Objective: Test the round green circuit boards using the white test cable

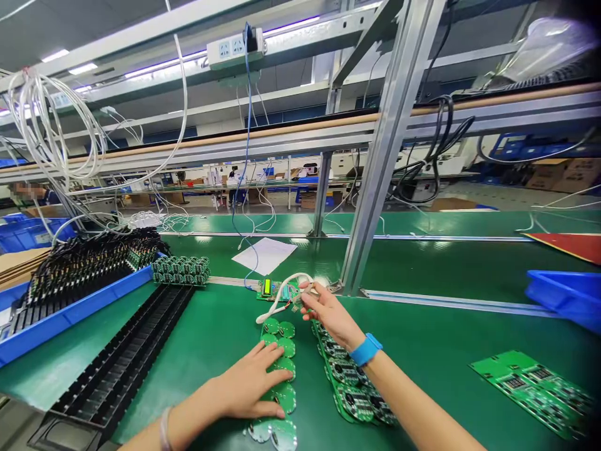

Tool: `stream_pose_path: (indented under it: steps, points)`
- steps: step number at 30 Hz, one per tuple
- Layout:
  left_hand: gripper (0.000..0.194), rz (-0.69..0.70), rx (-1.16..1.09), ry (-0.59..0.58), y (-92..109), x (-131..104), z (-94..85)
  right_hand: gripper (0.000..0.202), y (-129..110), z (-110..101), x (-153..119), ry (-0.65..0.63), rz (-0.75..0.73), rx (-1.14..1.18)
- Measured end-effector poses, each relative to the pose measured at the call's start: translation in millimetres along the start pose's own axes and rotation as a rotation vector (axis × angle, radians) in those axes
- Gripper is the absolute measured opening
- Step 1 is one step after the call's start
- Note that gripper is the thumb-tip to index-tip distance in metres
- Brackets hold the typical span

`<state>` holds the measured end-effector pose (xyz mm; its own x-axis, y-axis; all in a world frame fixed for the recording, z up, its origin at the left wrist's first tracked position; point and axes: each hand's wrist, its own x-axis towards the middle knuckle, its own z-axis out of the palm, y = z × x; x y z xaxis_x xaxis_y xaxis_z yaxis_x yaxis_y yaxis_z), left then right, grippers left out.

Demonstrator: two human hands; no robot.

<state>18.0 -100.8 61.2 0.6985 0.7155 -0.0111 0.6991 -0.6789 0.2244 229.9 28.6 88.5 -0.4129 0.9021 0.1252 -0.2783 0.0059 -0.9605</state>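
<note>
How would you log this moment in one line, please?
left hand: spread on green scalloped circuit panel | right hand: pinching small pale pinned part | green circuit board: yellow display lit

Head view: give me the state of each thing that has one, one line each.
Left hand: spread, palm down on round boards.
Right hand: pinching a small part.
Small display: lit.
Socket strip: black plug inserted.
White sheet: lying flat.
Black rack: lying flat.
Ceiling light: lit.
</note>
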Motion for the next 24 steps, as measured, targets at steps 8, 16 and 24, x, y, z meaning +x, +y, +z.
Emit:
stream_pose_path:
  steps: [8,16,24]
  points:
    - [0.073,0.017,0.018,0.147,18,41,22.6,0.042,41,-13,-17,0.035,0.094,-0.147]
    - [0.071,0.038,-0.103,0.134,0,41,18.0,0.026,48,-36,-35,-0.075,-0.14,-0.569]
    - [0.07,0.042,-0.121,0.14,-1,39,17.1,0.023,34,-84,-37,-0.119,-0.167,-0.73]
